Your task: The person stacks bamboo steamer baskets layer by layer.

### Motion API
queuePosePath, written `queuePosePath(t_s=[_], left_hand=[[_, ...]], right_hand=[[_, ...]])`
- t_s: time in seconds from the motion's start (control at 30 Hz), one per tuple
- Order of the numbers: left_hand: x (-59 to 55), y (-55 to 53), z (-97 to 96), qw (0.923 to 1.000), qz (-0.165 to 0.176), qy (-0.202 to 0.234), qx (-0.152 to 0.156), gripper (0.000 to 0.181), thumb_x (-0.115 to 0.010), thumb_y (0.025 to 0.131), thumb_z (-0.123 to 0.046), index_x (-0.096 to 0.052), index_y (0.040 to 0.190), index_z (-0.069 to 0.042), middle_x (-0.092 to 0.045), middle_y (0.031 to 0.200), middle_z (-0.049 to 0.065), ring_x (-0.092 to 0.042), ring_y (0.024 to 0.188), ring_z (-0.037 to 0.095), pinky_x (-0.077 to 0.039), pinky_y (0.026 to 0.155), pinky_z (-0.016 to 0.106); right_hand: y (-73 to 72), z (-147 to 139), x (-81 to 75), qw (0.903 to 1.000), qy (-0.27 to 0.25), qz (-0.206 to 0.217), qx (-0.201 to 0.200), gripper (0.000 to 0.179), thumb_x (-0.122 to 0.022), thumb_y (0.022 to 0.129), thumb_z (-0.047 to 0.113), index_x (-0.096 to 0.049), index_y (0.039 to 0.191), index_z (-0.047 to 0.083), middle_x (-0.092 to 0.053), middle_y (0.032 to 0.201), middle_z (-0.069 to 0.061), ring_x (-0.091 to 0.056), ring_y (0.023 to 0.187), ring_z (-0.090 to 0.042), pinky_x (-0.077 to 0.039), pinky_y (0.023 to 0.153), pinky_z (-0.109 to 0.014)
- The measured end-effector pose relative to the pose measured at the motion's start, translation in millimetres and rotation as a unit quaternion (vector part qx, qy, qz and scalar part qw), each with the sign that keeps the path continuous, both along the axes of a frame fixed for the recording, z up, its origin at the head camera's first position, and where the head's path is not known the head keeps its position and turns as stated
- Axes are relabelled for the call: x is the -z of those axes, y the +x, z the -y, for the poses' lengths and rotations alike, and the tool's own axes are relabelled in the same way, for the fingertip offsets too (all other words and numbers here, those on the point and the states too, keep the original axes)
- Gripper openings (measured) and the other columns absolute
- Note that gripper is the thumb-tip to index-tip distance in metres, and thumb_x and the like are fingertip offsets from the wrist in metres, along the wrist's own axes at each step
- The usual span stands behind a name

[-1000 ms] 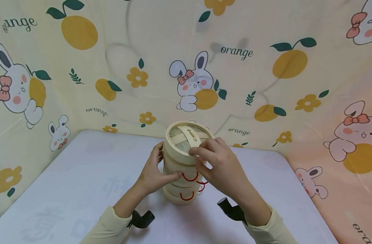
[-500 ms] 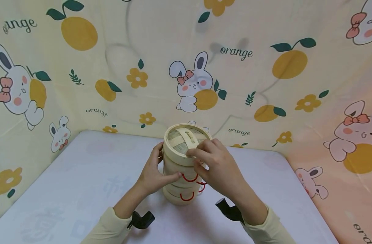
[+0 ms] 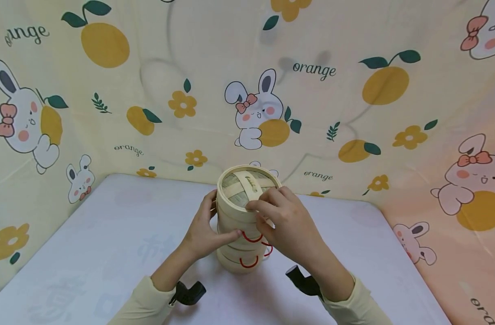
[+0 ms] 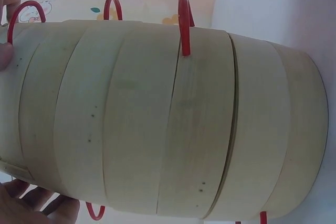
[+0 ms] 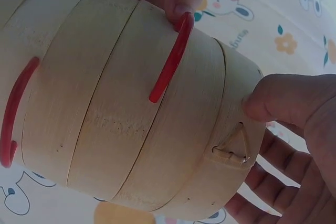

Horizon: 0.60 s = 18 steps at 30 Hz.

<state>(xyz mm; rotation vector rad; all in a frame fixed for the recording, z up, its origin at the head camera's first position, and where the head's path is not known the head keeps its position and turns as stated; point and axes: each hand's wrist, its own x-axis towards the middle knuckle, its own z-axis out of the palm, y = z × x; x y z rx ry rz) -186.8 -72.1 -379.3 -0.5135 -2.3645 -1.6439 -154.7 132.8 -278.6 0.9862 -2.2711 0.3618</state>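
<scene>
A stacked bamboo steamer stands upright on the table, with red loop handles on its tiers. Its woven lid sits on top, crossed by pale bamboo strips. My left hand grips the upper tier from the left side, thumb in front beside a red loop, fingers behind. With my right hand I hold the lid's near right rim. In the right wrist view, the right thumb presses the lid's side near a stitched triangle, and the fingers curl over its top.
A white-covered table surrounds the steamer. Behind and beside it hangs a cream cloth printed with rabbits, oranges and flowers. Black wrist mounts show below both hands.
The lid has shifted slightly left and down over the stack, and my right hand has moved along with it. My left hand stays in place on the tier.
</scene>
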Motion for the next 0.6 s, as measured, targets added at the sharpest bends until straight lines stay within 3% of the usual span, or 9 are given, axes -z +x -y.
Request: queuePosePath(t_s=[0.2, 0.4, 0.5, 0.6], left_hand=[[-1.4, 0.6, 1.3, 0.9999, -0.010, 0.004, 0.002, 0.100, -0.085, 0.069, -0.030, -0.026, 0.148, -0.017, -0.038, 0.147, 0.003, -0.043, 0.133, 0.029, -0.035, 0.111, 0.049], [-16.8, 2.4, 12.5, 0.9977, -0.068, 0.008, -0.001, 0.085, -0.074, 0.078, -0.027, -0.028, 0.148, -0.012, -0.034, 0.149, 0.009, -0.038, 0.138, 0.031, -0.034, 0.112, 0.047], [-26.5, 0.1, 24.3, 0.9933, -0.113, -0.018, -0.016, 0.078, -0.067, 0.081, -0.025, -0.030, 0.148, -0.010, -0.034, 0.150, 0.010, -0.035, 0.139, 0.031, -0.034, 0.112, 0.049], [-32.9, -3.1, 37.5, 0.9828, -0.150, -0.089, -0.059, 0.073, -0.063, 0.082, -0.028, -0.033, 0.146, -0.010, -0.032, 0.152, 0.011, -0.032, 0.141, 0.031, -0.033, 0.110, 0.055]], right_hand=[[-0.7, -2, 0.9, 1.0000, -0.008, -0.002, -0.003, 0.031, -0.076, 0.072, 0.007, -0.072, 0.101, 0.019, -0.061, 0.092, 0.000, -0.050, 0.084, -0.018, -0.045, 0.072, -0.030], [-4.7, -20, -4.4, 0.9977, -0.062, 0.001, 0.026, 0.043, -0.072, 0.075, 0.019, -0.065, 0.117, 0.014, -0.061, 0.109, -0.007, -0.053, 0.105, -0.025, -0.049, 0.084, -0.041], [-8.2, -34, -6.2, 0.9956, -0.077, 0.010, 0.052, 0.048, -0.072, 0.078, 0.024, -0.062, 0.123, 0.013, -0.060, 0.117, -0.008, -0.053, 0.112, -0.026, -0.048, 0.088, -0.045], [-13.4, -50, -4.6, 0.9933, -0.070, 0.019, 0.090, 0.054, -0.073, 0.079, 0.027, -0.058, 0.129, 0.012, -0.058, 0.126, -0.009, -0.051, 0.119, -0.029, -0.047, 0.095, -0.049]])
